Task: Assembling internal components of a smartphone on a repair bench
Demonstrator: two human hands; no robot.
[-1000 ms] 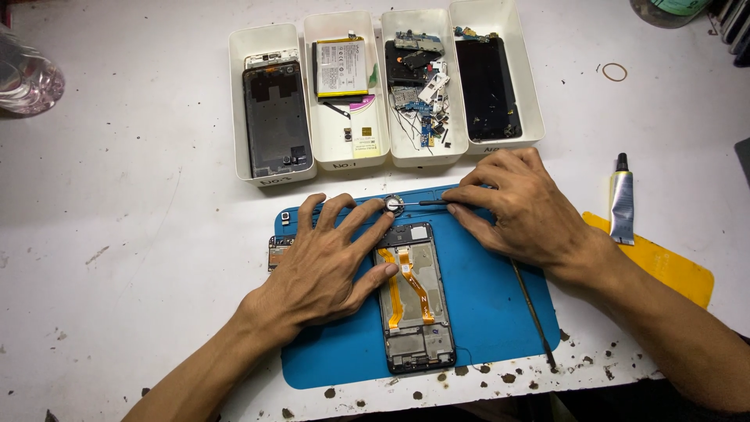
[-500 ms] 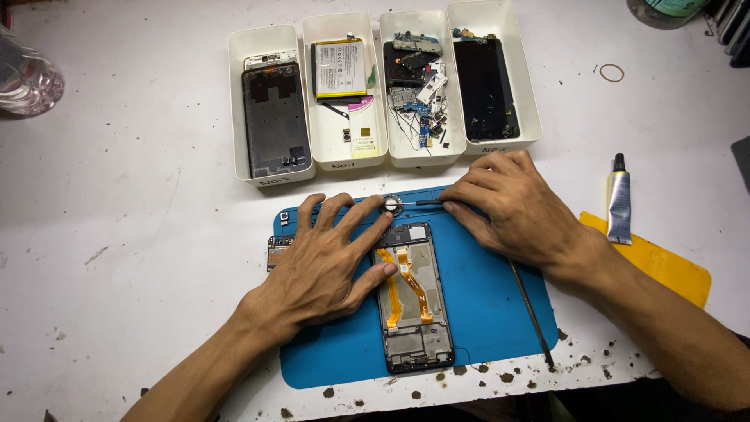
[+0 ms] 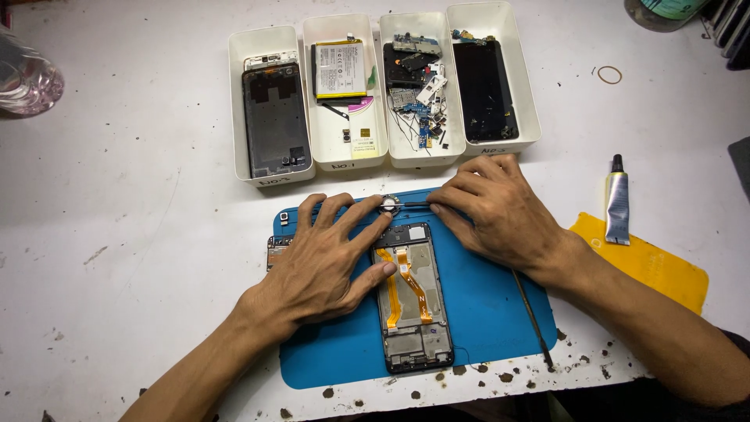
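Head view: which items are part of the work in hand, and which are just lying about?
In hand:
left hand pressing on the opened phone frame
right hand holding tweezers at a small round part
blue mat

Lying about:
four white trays of phone parts
glue tube
yellow pad
thin metal tool
rubber ring

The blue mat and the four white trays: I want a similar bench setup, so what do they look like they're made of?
The blue mat looks like silicone or soft rubber: matte, even colour, rounded corners, lying flat on the table. The four white trays seem to be moulded plastic: smooth, slightly glossy walls with rounded rims. Neither can be confirmed by look alone.
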